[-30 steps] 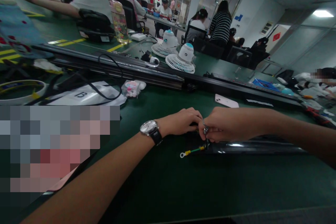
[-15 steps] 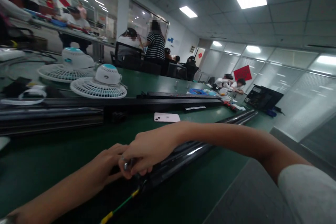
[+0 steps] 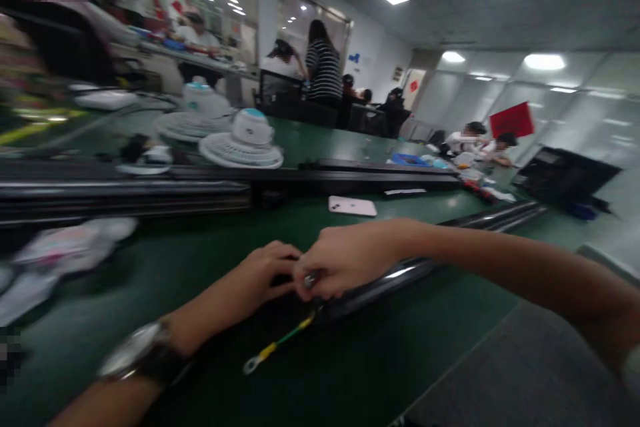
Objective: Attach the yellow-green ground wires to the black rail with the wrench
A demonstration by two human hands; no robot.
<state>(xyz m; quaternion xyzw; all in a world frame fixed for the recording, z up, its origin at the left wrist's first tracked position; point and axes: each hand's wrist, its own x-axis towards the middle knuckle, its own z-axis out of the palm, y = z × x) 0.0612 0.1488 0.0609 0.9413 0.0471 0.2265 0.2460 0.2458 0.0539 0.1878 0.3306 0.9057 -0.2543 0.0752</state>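
Observation:
My right hand (image 3: 345, 260) is closed around a small metal tool (image 3: 311, 278), whose silver rounded end shows between the fingers; the rest is hidden. Against it, from the left, comes my left hand (image 3: 263, 273), thumb and fingers curved toward the same spot, their tips hidden behind the right hand. Both are at the near end of a long glossy black bar (image 3: 370, 290) that runs away to the right under my right forearm. From this end hangs a green wire (image 3: 287, 335) with yellow sleeves and a ring terminal (image 3: 251, 365), lying toward me.
Beyond my hands lies a pink phone (image 3: 353, 206). Long black bars (image 3: 350, 180) cross the table (image 3: 425, 320) behind it, with white fans (image 3: 243, 147) further back. Plastic bags (image 3: 70, 247) lie at left. A dark monitor-like panel (image 3: 565, 177) stands at right. Several people sit or stand beyond.
The view has swung left and tipped, so everything sits further right. The wire's ring terminal and my left wristwatch now show. Both hands keep their place at the bar's end.

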